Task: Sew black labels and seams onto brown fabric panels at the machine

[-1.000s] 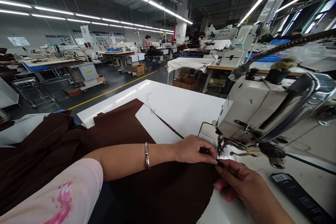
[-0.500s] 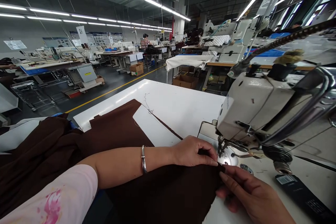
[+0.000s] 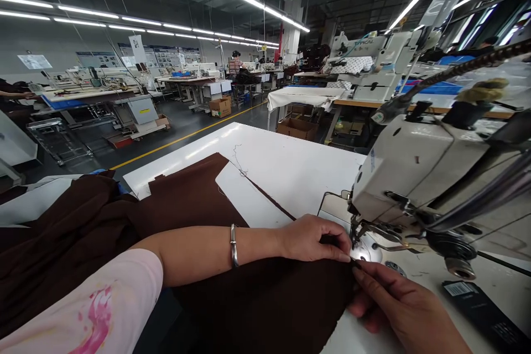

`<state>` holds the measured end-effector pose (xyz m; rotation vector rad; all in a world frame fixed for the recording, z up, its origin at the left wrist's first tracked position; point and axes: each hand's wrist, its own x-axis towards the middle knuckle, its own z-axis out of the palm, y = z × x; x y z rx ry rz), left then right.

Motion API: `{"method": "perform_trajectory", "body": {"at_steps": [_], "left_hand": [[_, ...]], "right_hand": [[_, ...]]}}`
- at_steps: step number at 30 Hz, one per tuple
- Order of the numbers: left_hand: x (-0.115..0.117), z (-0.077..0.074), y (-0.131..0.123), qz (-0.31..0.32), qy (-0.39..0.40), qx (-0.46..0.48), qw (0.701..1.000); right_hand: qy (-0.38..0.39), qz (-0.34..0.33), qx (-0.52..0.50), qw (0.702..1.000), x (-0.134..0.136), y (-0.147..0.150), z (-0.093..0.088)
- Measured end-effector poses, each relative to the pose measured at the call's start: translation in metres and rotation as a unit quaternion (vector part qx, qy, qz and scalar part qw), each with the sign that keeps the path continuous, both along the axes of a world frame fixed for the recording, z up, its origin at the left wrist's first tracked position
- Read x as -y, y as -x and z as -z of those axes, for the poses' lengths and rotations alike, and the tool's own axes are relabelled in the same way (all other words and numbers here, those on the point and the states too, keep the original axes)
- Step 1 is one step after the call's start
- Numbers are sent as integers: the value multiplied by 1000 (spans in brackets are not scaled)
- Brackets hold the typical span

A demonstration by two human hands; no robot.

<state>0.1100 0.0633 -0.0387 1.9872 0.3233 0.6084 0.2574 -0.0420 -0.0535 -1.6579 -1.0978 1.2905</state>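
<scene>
Brown fabric (image 3: 282, 304) lies over the front of the white table and runs left in folds. My left hand (image 3: 317, 239) pinches its edge between thumb and fingers, just in front of the needle area of the sewing machine (image 3: 418, 171). Close beside it, my right hand (image 3: 394, 296) pinches the same edge from the right. The fingertips of both hands nearly meet, below the lit round plate (image 3: 367, 249). Fabric hides part of the right fingers.
The white tabletop (image 3: 290, 160) carries loose threads (image 3: 243, 171) beyond the fabric. A black label (image 3: 483, 310) with a barcode lies right of my right hand. Other sewing stations, cardboard boxes (image 3: 219, 107) and a seated person (image 3: 236, 63) are farther back.
The whole view has shifted slightly, so the scene sits farther right. Both hands keep their pinch on the fabric edge, with hardly any movement against the machine.
</scene>
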Motion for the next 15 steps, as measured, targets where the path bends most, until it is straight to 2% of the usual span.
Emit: {"method": "perform_trajectory", "body": {"at_steps": [4,11,15], "left_hand": [[0,-5,0,8,-15,-44,999],[-4,-7,-4,-5,-100,-118,988],[-6,-10,-5,-1,-87,-139,987]], "right_hand": [[12,-15,-25,999,0,0,-2],[15,-33,-29,999,0,1,-6],[8,-44,-28,999,0,0,-5]]}}
